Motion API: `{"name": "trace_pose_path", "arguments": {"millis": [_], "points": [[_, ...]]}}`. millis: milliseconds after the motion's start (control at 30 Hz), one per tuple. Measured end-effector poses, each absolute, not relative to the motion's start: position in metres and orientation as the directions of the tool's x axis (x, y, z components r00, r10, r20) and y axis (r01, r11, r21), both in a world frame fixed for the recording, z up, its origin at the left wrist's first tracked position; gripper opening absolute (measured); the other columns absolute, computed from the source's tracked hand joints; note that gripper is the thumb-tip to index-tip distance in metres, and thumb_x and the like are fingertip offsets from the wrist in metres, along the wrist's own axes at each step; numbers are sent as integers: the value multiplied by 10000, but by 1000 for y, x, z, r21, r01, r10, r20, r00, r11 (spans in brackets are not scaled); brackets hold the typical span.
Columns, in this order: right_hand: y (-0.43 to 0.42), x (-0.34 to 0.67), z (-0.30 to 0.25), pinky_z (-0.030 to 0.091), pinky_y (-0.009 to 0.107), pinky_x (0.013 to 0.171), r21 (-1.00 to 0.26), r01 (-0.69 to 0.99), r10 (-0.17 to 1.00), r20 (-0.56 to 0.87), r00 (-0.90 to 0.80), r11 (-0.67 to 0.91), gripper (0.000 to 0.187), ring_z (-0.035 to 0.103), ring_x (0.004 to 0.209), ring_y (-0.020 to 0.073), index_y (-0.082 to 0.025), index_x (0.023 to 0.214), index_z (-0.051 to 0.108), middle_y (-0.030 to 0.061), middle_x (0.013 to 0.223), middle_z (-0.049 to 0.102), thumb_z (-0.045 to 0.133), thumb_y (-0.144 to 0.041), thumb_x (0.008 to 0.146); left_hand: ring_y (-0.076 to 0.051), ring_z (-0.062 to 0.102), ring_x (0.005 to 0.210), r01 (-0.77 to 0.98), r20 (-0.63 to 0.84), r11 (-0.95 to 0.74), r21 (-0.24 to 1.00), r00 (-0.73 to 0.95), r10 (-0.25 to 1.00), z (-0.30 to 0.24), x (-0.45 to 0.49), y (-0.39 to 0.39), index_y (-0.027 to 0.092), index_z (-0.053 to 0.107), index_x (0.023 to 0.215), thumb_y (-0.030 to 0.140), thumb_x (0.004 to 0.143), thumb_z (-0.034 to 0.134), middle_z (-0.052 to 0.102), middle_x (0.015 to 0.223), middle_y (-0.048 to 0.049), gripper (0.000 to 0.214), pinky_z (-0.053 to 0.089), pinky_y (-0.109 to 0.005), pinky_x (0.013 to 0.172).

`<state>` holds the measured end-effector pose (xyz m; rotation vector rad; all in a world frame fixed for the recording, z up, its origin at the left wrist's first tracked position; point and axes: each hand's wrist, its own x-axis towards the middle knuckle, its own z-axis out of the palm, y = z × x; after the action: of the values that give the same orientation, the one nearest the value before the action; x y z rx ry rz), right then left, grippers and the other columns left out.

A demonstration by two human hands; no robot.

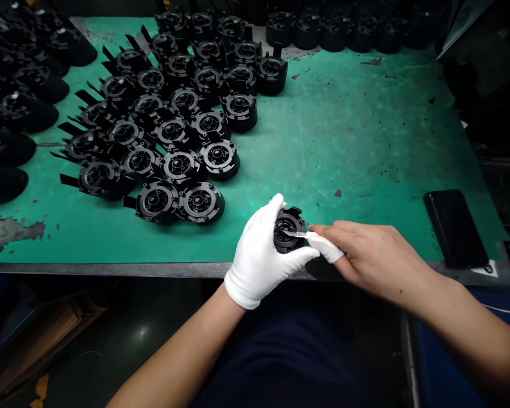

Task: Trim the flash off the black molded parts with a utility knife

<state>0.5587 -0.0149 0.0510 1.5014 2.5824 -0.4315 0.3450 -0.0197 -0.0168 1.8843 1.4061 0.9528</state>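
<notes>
My left hand (261,249), in a white glove, is wrapped round a round black plastic housing (289,241) at the front edge of the table. The housing's ringed, open-worked face is turned up toward me. My right hand (365,249) is bare except for a white cover on the thumb. Its fingers pinch a small knife (296,234), whose thin pale blade reaches over the face of the housing. The knife's handle is hidden in the fingers. The tip appears to touch the inner ring of the housing.
Several similar black housings (199,201) stand in a cluster at centre left on the green mat (344,136). More dark cylinders (38,85) stand at far left, and a row (335,28) lines the back. A black phone-like case (457,226) lies at right.
</notes>
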Motion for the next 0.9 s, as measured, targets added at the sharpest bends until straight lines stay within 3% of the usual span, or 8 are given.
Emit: {"name": "trace_pose_path", "arguments": {"millis": [133,200,267,333,433,533,700,900], "points": [[-10,550,56,324,324,507,-16,896,862,-264,-432,444,474,706,725,236,-279,1308,635,25,980,739,496,-194,863,-346,562,1323,524,210,-281,804,193,959,-18,345,-20,152,330,1511,668,717,776,557,1434,-192,1047,464,-500,1132],[-6,550,55,332,321,515,5,906,877,-252,-409,424,465,709,742,248,-269,1288,636,39,1010,744,496,-179,855,-348,561,1324,523,215,-283,804,189,958,-18,345,-20,148,325,1513,671,712,778,560,1429,-193,1059,465,-502,1132],[-5,554,53,409,320,593,-103,902,871,-234,-431,419,443,716,863,257,-262,1292,612,48,1103,740,481,-169,879,-352,560,1325,526,218,-283,802,184,959,-18,345,-20,143,316,1518,672,713,776,561,1426,-198,1068,463,-510,1132],[-9,559,50,460,314,692,-301,872,859,-226,-459,386,416,705,942,235,-263,1314,563,38,1143,732,459,-174,922,-356,559,1325,522,225,-290,802,185,957,-17,345,-20,143,309,1521,678,713,772,561,1425,-201,1074,461,-518,1132],[-22,562,44,451,298,656,-506,824,863,-263,-430,256,270,682,776,192,-249,1206,557,5,932,731,413,-215,980,-356,549,1337,511,237,-307,803,199,951,-17,344,-20,157,302,1526,684,717,763,551,1440,-199,1070,455,-521,1138],[-35,558,35,436,305,643,-565,807,871,-297,-390,169,211,653,709,190,-244,1098,581,-8,816,696,409,-209,980,-350,534,1356,506,223,-295,810,199,954,-16,343,-20,156,309,1525,672,734,756,536,1458,-198,1045,447,-508,1152],[-43,550,23,450,306,757,-611,771,891,-230,-391,180,256,666,885,199,-238,1127,603,28,1000,708,436,-149,955,-346,526,1364,517,188,-260,816,188,964,-15,344,-20,166,325,1517,676,726,761,529,1470,-189,1038,441,-513,1157],[-46,549,19,429,302,666,-586,782,896,-205,-394,210,230,633,758,196,-218,1090,603,29,898,688,429,-150,955,-331,530,1362,527,166,-244,814,192,967,-14,346,-19,158,320,1519,684,725,757,535,1463,-184,1048,438,-492,1163]]}}
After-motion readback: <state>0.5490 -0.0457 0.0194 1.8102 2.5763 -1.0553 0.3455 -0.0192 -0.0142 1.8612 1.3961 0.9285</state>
